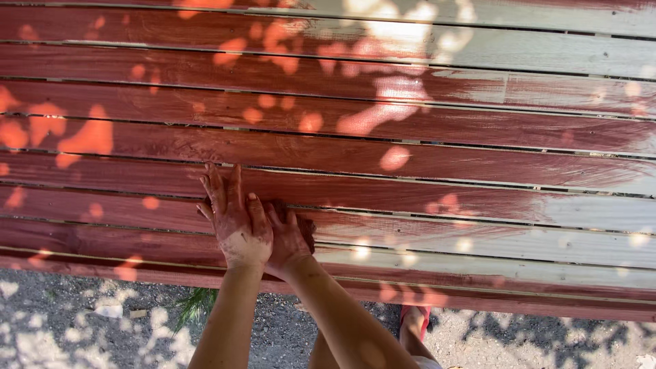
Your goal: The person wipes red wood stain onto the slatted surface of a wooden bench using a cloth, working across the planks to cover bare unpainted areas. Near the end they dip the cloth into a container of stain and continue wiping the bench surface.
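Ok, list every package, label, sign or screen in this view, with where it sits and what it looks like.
None in view: no package, label, sign or screen.
Only wooden slats, mostly stained red-brown, with bare pale wood at the right.
The left hand and right hand, both smeared with stain, press on a slat.
Gravel ground lies below.

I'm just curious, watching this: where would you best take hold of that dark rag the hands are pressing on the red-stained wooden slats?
Probably at its right end. The dark reddish staining rag lies flat on the red-stained wooden slats, mostly under the right hand, with the left hand flat beside it. Only its right edge pokes out, so pinching from the right, above the slat, looks easiest.
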Available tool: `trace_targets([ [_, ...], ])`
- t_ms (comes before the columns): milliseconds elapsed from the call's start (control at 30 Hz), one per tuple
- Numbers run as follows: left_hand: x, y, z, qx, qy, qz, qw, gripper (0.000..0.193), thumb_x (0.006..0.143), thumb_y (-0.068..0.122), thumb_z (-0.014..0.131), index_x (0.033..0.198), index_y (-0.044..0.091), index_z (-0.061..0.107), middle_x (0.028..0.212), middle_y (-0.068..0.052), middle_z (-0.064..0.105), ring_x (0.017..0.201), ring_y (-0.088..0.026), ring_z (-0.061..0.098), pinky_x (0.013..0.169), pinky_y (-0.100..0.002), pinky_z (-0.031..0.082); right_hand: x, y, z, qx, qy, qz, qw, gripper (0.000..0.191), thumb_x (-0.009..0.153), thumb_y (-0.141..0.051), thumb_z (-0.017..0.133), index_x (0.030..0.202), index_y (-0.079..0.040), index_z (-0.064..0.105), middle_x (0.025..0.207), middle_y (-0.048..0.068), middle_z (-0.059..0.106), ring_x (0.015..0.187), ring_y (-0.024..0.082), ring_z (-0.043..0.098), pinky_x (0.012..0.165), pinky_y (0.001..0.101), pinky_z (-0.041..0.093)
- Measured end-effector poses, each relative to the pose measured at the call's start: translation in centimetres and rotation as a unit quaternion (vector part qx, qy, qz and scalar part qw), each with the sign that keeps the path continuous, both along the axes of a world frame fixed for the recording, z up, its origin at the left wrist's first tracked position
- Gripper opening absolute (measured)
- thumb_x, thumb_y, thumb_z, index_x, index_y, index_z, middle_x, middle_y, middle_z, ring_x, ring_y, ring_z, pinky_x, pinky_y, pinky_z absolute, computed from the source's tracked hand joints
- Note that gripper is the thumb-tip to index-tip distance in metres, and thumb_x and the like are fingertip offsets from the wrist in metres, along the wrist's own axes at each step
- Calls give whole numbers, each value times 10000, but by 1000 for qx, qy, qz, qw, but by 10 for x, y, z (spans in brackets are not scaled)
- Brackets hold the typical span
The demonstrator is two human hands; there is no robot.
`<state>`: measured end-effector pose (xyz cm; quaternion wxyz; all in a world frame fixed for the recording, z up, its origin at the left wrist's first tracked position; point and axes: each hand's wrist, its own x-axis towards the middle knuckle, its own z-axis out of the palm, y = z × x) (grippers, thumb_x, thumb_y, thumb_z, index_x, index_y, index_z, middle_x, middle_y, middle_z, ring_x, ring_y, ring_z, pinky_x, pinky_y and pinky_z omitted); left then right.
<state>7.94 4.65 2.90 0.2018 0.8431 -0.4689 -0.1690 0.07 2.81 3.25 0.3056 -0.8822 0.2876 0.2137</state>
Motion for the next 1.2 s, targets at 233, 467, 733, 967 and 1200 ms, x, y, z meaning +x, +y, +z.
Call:
trace_targets([
  [233, -78, 26, -8, 16, -6, 20, 1000, 582, 1017, 246, 369, 1580, 97, 390, 1714, -197, 123, 1585, -406, 62, 1237, -659, 39, -201, -2, -40, -135, -146, 57, 978, 728, 746, -516, 722, 1442, -430, 526, 1536, -10, 437, 1417, 347, 344, 1083, 641, 344],
  [467, -151, 34, -24, 20, 2, 50, 999, 604, 1011, 270, 312, 1590, 104, 361, 1709, -183, 117, 1591, -377, 44, 1245, -633, 30, -476, -40, -47, -257, -136, 93, 952, 723, 670, -510, 771, 1352, -503, 529, 1339, 31, 494, 1252, 322, 447, 934, 606, 435],
  [733, -161, 66, -49, 21, -29, 59, 998, 581, 1034, 247, 325, 1592, 87, 360, 1714, -197, 139, 1589, -374, 72, 1245, -638, 14, -550, -44, -80, -298, -65, 107, 946, 588, 737, -437, 743, 1290, -550, 575, 1421, 88, 436, 1205, 419, 449, 913, 663, 453],
  [967, -126, 74, -44, -33, -36, 73, 996, 566, 1039, 239, 373, 1588, 104, 407, 1716, -194, 150, 1598, -390, 113, 1261, -642, 51, -272, -39, -67, -111, 115, 178, 971, 530, 960, -385, 554, 1443, -574, 447, 1653, 19, 201, 1490, 458, 142, 1084, 734, 239],
  [1200, -64, 92, -14, -51, -13, 147, 988, 542, 1042, 249, 406, 1563, 102, 437, 1718, -193, 153, 1594, -421, 96, 1243, -653, 54, -27, -21, -6, -88, -37, 62, 993, 395, 933, -367, 595, 1311, -481, 605, 1604, 5, 298, 1494, 387, 185, 1108, 718, 250],
])
